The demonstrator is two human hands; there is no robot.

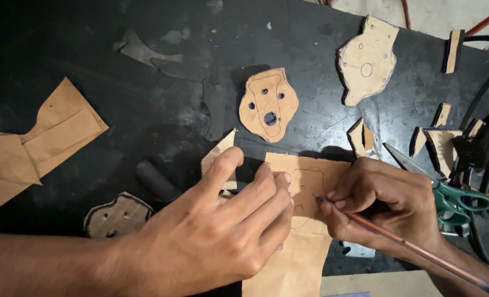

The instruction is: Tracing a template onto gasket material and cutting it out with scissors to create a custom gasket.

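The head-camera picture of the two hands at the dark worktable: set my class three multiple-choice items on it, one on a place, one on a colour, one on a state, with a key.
1. Where do the scissors lie?
A. To the right of the right hand
B. Under the left hand
C. On the far left scrap

2. What colour are the scissors' handles?
A. Red
B. Green
C. White

3. What is the state of the brown sheet under the hands?
A. Blank
B. Crumpled into a ball
C. Flat, with an outline drawn on it

Key:
1 A: blades and handles show just beyond the right hand's knuckles.
2 B: the loops are plainly green.
3 C: the left hand presses the sheet flat while the right hand's pen has its tip on a pen outline.
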